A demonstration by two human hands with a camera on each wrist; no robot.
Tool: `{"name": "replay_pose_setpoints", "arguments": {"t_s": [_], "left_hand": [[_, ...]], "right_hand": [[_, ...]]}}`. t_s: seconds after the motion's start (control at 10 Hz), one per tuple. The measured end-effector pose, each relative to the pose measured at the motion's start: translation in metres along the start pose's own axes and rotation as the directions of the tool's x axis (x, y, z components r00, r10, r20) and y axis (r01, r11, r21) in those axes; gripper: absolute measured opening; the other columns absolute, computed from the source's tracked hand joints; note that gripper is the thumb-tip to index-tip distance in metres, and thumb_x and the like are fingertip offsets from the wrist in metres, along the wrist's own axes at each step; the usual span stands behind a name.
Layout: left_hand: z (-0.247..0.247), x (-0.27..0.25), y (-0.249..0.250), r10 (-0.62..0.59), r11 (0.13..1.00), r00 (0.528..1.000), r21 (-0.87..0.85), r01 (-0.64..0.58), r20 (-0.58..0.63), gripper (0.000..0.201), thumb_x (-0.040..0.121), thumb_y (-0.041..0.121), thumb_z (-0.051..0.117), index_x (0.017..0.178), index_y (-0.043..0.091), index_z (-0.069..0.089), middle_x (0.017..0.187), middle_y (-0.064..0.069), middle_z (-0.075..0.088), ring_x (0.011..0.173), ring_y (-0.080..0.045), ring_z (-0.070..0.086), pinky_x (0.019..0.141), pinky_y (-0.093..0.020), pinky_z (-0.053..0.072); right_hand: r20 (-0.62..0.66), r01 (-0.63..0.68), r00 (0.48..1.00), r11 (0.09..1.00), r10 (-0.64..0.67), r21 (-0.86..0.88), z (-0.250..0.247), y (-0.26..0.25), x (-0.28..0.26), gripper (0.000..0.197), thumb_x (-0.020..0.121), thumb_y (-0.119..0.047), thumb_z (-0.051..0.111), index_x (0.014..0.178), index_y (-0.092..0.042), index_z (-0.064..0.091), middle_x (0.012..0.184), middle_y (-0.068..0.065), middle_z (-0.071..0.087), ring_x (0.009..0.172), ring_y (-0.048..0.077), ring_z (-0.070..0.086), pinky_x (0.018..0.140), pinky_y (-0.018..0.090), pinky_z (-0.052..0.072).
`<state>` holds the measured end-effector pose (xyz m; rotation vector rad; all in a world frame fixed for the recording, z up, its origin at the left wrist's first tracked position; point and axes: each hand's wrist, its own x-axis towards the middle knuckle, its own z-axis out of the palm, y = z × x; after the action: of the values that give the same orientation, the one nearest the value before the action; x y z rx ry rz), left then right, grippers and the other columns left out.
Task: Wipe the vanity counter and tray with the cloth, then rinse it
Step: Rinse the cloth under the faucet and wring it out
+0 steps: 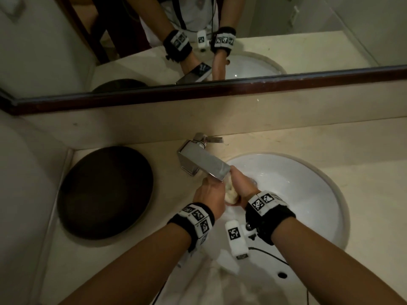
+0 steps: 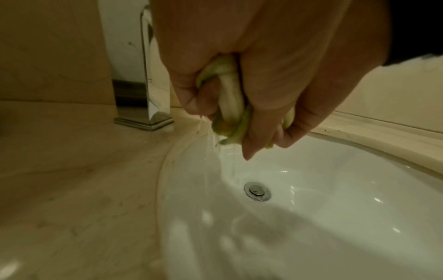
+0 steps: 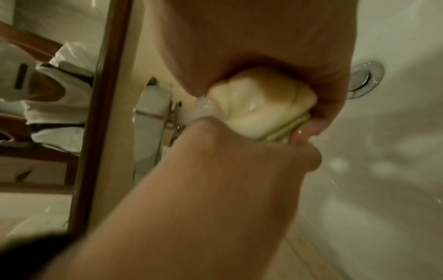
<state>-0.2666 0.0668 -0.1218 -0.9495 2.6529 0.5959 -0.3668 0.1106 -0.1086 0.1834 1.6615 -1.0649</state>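
Cloth (image 1: 231, 194) wadded, wet, pale yellow-green, squeezed betw. both hands over white basin (image 1: 308, 194), just under faucet (image 1: 204, 164) spout. Left hand (image 1: 210, 194) & right hand (image 1: 241, 186) each fisted tight round it. Water dripping off. Dark round tray (image 1: 105, 192) left of basin on beige surface (image 1: 374, 172).

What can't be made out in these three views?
- Pale yellow-green cloth: mostly hidden inside left hand and right hand.
- Square chrome faucet: its outlet faces away in the head view, so running water is unconfirmed.
- Round dark brown tray: too dim to judge cleanliness.
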Motion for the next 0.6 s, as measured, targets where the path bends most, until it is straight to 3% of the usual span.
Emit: {"name": "replay_pose_setpoints", "arguments": {"t_s": [0.1, 0.2, 0.3, 0.4, 0.5, 0.6], "left_hand": [[-0.003, 0.003, 0.000, -0.029, 1.000, 1.000, 0.003, 0.029, 0.006, 0.035, 0.088, 0.026, 0.062, 0.117, 0.007, 0.056, 0.113, -0.013, 0.061, 0.100, -0.029, 0.062, 0.082, -0.035, 0.052], [-0.007, 0.003, -0.002, -0.036, 0.995, 0.999, -0.088, 0.038, 0.021, 0.042, 0.079, 0.045, 0.067, 0.109, 0.015, 0.062, 0.106, -0.006, 0.066, 0.096, -0.026, 0.065, 0.078, -0.030, 0.050], [-0.015, 0.001, 0.000, -0.051, 0.987, 0.993, -0.147, 0.066, 0.103, 0.034, 0.079, 0.047, 0.062, 0.100, 0.021, 0.063, 0.099, -0.003, 0.068, 0.089, -0.024, 0.065, 0.076, -0.028, 0.049], [-0.023, 0.007, -0.001, -0.036, 0.967, 0.964, -0.235, 0.100, 0.264, 0.018, 0.078, 0.036, 0.063, 0.089, 0.022, 0.061, 0.088, -0.001, 0.062, 0.080, -0.020, 0.061, 0.074, -0.029, 0.050], [-0.020, 0.012, -0.004, 0.043, 0.819, 0.924, -0.543, 0.185, 0.379, 0.016, 0.066, 0.016, 0.073, 0.082, 0.017, 0.069, 0.085, -0.003, 0.067, 0.080, -0.019, 0.064, 0.077, -0.037, 0.056], [-0.015, 0.009, -0.004, 0.062, 0.695, 0.930, -0.684, 0.221, 0.363, 0.019, 0.071, 0.008, 0.077, 0.086, 0.016, 0.067, 0.074, 0.002, 0.065, 0.069, -0.012, 0.061, 0.059, -0.023, 0.049]], "right_hand": [[-0.041, 0.125, 0.988, 0.929, -0.148, -0.349, 0.007, 0.009, 0.005, 0.033, 0.103, -0.032, 0.034, 0.070, -0.027, 0.039, 0.099, 0.010, 0.053, 0.112, 0.035, 0.055, 0.089, 0.035, 0.042], [-0.044, 0.165, 0.971, 0.794, -0.234, -0.585, 0.007, 0.010, 0.011, 0.029, 0.102, -0.019, 0.031, 0.091, -0.016, 0.057, 0.125, 0.022, 0.057, 0.122, 0.038, 0.051, 0.094, 0.036, 0.043], [-0.023, 0.175, 0.965, 0.702, -0.263, -0.691, 0.005, 0.009, 0.012, 0.038, 0.100, -0.020, 0.035, 0.121, 0.001, 0.058, 0.126, 0.023, 0.058, 0.117, 0.037, 0.054, 0.091, 0.035, 0.044], [0.025, 0.210, 0.958, 0.639, -0.287, -0.740, 0.002, 0.004, 0.006, 0.035, 0.098, -0.019, 0.039, 0.114, 0.002, 0.062, 0.118, 0.022, 0.062, 0.112, 0.038, 0.057, 0.088, 0.037, 0.045], [0.048, 0.240, 0.947, 0.603, -0.317, -0.761, -0.001, -0.001, 0.001, 0.031, 0.096, -0.018, 0.044, 0.105, 0.002, 0.065, 0.109, 0.021, 0.066, 0.106, 0.036, 0.060, 0.079, 0.033, 0.041], [0.062, 0.301, 0.916, 0.580, -0.395, -0.757, -0.007, -0.002, -0.001, 0.030, 0.092, -0.023, 0.054, 0.083, 0.002, 0.068, 0.083, 0.016, 0.067, 0.088, 0.033, 0.066, 0.070, 0.032, 0.042]]}}
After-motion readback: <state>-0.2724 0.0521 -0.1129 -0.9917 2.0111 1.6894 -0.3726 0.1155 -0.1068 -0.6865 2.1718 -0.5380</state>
